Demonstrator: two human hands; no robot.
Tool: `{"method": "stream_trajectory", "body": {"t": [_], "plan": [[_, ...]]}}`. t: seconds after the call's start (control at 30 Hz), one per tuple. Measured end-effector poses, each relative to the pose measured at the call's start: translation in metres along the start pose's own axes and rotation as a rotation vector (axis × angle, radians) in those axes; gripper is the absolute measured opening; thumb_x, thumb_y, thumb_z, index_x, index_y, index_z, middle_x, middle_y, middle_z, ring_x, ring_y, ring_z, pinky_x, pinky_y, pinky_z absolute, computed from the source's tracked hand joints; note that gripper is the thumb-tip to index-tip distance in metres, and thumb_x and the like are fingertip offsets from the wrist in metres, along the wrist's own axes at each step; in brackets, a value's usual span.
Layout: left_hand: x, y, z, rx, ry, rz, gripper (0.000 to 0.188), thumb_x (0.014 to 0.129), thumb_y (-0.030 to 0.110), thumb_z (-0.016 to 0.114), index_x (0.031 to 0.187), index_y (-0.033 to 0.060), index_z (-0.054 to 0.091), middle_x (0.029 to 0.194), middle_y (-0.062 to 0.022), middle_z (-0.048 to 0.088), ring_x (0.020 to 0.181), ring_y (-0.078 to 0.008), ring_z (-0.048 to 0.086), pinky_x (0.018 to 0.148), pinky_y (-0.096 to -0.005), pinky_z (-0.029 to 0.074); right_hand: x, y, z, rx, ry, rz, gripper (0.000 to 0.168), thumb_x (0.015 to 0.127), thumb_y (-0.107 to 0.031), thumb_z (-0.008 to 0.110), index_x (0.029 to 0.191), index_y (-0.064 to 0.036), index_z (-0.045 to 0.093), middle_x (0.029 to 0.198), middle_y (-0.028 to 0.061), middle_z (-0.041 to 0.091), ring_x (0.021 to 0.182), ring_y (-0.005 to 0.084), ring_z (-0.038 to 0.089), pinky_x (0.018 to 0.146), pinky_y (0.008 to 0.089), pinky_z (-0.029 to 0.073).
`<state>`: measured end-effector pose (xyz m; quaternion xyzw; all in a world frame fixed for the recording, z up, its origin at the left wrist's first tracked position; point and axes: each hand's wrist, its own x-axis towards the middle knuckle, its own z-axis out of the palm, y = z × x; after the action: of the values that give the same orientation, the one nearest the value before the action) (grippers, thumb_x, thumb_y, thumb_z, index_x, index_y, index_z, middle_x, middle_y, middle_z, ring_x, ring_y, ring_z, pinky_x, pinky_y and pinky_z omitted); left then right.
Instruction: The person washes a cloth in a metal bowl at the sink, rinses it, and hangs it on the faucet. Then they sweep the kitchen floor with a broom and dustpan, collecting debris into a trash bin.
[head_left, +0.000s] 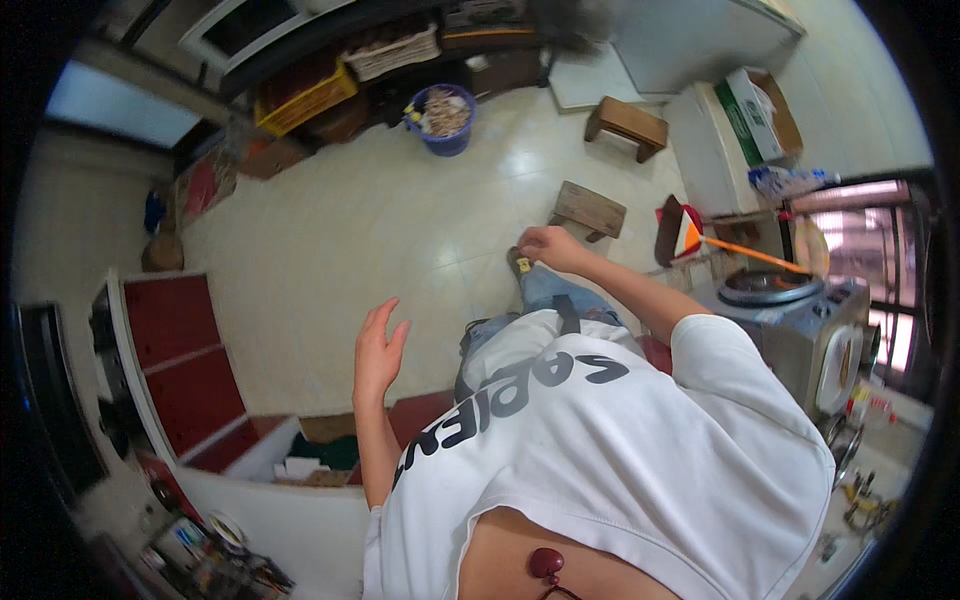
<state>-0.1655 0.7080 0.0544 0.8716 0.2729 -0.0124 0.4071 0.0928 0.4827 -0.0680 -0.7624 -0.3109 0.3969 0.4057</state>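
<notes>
My left hand (379, 352) hangs in the air over the tiled floor (315, 247), its fingers and thumb apart and nothing in it. In front of my jeans (551, 289), my right hand (555, 249) is raised with the fingers loosely curled down; whether anything is between them cannot be made out. Just below those fingers, a dark shoe (514, 259) with a small yellow piece on it shows on the floor. The nearest object to my right hand is a low wooden stool (592, 206), apart from it.
A second wooden stool (628, 124), a purple bucket (444, 146) of light scraps and a yellow crate (307, 97) stand ahead. To the right are an orange-handled dustpan or broom (750, 253) and a gas stove (780, 307). Red-fronted cabinets (184, 360) line the left.
</notes>
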Motion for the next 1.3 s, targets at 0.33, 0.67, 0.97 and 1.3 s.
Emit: {"method": "stream_trajectory", "body": {"t": [0.33,0.67,0.97,1.3], "plan": [[0.083,0.094,0.086,0.081,-0.253,0.052,0.037,0.081,0.018,0.055,0.114,0.0036,0.05,0.114,-0.0163,0.052,0.1,-0.0308,0.052,0.08,-0.033,0.044,-0.073,0.109,-0.077,0.46,0.293,0.203,0.017,0.078,-0.009,0.056,0.09,0.002,0.058,0.073,0.007,0.06,0.059,0.0123,0.055,0.055,0.0266,0.045],[0.188,0.221,0.177,0.181,-0.547,0.318,0.04,0.081,0.021,0.055,0.117,0.0048,0.049,0.115,-0.0157,0.052,0.106,-0.0301,0.05,0.085,-0.0346,0.042,-0.114,0.166,-0.167,0.518,0.633,0.153,0.014,0.076,-0.007,0.057,0.087,0.001,0.058,0.071,0.0073,0.059,0.059,0.013,0.057,0.057,0.0268,0.047],[0.277,0.283,0.238,0.341,-0.814,0.594,0.04,0.081,0.021,0.057,0.118,0.0058,0.049,0.115,-0.0147,0.053,0.104,-0.0274,0.052,0.086,-0.0342,0.041,-0.182,0.216,-0.137,0.759,0.962,0.467,0.014,0.077,-0.007,0.055,0.088,0.001,0.058,0.071,0.0063,0.059,0.058,0.0117,0.056,0.056,0.0256,0.048],[0.395,0.354,0.27,0.415,-1.013,0.76,0.039,0.081,0.022,0.055,0.116,0.0042,0.049,0.114,-0.0172,0.051,0.106,-0.034,0.048,0.089,-0.0383,0.039,-0.122,0.189,-0.192,0.856,1.143,0.489,0.015,0.081,-0.011,0.053,0.093,-0.003,0.057,0.078,0.0043,0.061,0.065,0.0095,0.057,0.056,0.0216,0.043]]}}
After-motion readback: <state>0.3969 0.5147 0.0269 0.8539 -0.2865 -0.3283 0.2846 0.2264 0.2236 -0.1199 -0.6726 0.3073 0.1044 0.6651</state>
